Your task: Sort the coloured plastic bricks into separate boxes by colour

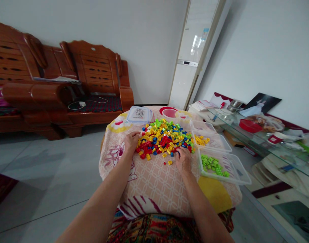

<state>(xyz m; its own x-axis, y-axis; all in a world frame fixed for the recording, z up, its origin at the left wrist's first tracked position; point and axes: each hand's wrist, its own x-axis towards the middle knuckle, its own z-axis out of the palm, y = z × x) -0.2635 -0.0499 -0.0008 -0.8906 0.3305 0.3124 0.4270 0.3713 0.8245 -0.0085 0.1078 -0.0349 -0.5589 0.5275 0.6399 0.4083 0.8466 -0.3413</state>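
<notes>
A heap of small toy building bricks (pixel 161 137) in red, yellow, blue and green lies on the cloth-covered round table. My left hand (pixel 131 141) rests at the heap's left edge, its fingers stretched toward the bricks, with no brick visible in it. At the right front edge, my right hand (pixel 184 159) has bent fingers touching the bricks; whatever sits between the fingertips is hidden. Beside it stands a clear plastic tray (pixel 236 181) with green bricks (pixel 212 164). Behind that, another clear tray (pixel 227 148) holds yellow bricks (pixel 201 140). One loose yellow brick (pixel 170 162) lies between my hands.
At the table's back are a lidded plastic box (pixel 139 115) and a pink round container (pixel 169 113). A further clear tray (pixel 203 126) stands behind the yellow bricks. On the right is a cluttered glass-topped cabinet (pixel 267 141); wooden chairs (pixel 99 71) stand back left.
</notes>
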